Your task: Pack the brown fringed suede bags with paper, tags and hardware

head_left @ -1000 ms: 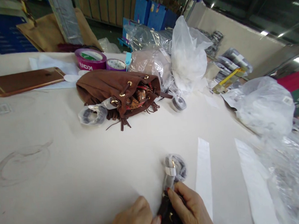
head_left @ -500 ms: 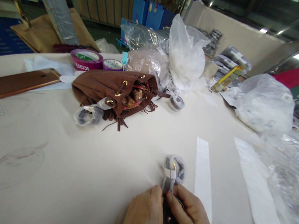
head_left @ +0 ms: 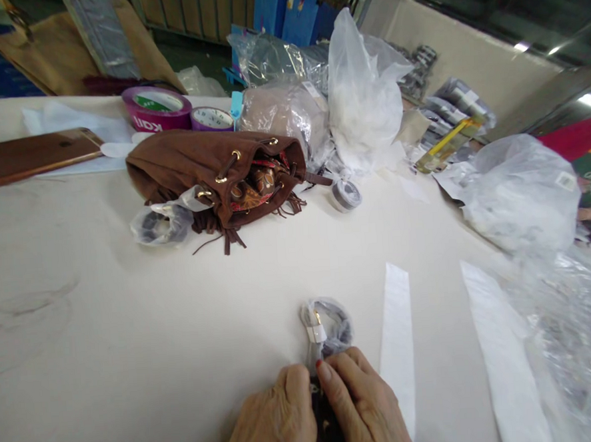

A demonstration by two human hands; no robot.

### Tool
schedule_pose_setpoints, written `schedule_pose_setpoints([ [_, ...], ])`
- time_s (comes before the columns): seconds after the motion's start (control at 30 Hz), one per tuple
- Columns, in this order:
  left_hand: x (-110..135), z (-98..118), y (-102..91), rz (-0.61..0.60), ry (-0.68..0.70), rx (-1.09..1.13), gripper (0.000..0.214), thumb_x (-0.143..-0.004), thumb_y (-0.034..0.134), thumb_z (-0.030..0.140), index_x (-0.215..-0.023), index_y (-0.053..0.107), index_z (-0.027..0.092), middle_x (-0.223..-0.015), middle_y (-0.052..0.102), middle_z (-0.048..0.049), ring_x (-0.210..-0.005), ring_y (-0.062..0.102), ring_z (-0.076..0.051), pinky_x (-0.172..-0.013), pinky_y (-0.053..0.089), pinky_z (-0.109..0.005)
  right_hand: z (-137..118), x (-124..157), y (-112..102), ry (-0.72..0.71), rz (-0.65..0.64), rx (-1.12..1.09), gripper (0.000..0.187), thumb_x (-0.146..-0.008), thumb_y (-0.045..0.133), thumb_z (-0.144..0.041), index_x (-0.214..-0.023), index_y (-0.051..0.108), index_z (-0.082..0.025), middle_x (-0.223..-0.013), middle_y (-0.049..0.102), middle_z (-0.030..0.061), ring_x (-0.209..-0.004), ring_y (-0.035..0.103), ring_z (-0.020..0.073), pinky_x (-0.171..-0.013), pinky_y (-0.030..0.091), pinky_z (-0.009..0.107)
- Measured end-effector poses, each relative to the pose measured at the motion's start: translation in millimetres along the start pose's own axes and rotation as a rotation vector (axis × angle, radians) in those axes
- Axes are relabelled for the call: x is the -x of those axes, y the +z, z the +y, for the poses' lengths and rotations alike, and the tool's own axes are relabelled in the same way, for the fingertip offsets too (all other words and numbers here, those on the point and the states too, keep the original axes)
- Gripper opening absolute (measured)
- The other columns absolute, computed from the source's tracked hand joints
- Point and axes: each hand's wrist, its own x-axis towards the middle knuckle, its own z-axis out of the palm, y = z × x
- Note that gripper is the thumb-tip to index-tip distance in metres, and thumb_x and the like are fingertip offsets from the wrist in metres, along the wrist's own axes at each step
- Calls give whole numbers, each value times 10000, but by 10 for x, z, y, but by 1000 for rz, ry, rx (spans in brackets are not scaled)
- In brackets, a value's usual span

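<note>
At the bottom of the view my left hand (head_left: 272,416) and my right hand (head_left: 361,400) are close together with fingers closed. Between them is a dark brown piece (head_left: 327,429) with small metal fittings; mostly covered by the hands, its kind is hard to make out. At its far end sits a coiled strap (head_left: 338,315) wrapped in clear plastic, with a white band and a gold-coloured part. My right fingertips press where strap and dark piece meet, and my left fist grips the dark piece's left side.
A brown fringed drawstring bag (head_left: 182,161) lies ahead, with a plastic-wrapped coil (head_left: 160,226) beside it. Behind are tape rolls (head_left: 156,109), a phone (head_left: 36,153) and a white plastic bag (head_left: 365,97). White strips (head_left: 398,348) and crumpled clear plastic (head_left: 577,337) lie right.
Both hands have shifted slightly left with the wrapped strap, which is turned a little. My right fingers lie further over the dark piece. The view has moved slightly.
</note>
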Motion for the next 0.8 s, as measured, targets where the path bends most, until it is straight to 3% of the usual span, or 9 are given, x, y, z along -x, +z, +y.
schedule_pose_setpoints([
  [0.1,-39,9,-84,-19,-36,130,243,-871,242,141,-905,471,211,-826,640,-47,-700,627,-190,-569,391,-266,-22,-18,-17,15,5,-4,399,-937,268,-451,-827,575,-222,-842,542,33,-754,595,147,-698,453,248],
  [0.27,-88,37,-212,-97,-78,308,177,-862,293,206,-786,453,211,-853,630,-58,-760,600,-185,-634,412,-266,-35,-35,-4,15,21,-25,387,-935,283,-451,-839,580,-222,-845,553,35,-755,599,149,-705,450,246],
  [0.53,-167,27,-209,-93,-45,505,267,-863,280,280,-722,498,217,-787,645,-33,-723,589,-170,-627,398,-249,-33,-66,20,17,57,24,367,-928,325,-433,-788,589,-220,-811,564,37,-722,596,156,-660,443,251],
  [0.67,-165,-5,-171,-64,-65,374,248,-849,283,251,-655,434,215,-690,612,-30,-624,560,-163,-554,377,-247,-17,-64,33,13,43,7,358,-934,314,-404,-819,598,-219,-820,558,32,-738,588,153,-670,429,250],
  [0.8,-115,-47,-54,8,30,161,223,-841,265,189,-693,428,220,-684,597,-32,-585,571,-170,-530,378,-261,-64,-67,5,19,36,-52,360,-940,304,-397,-858,608,-221,-838,568,26,-759,584,147,-668,407,241],
])
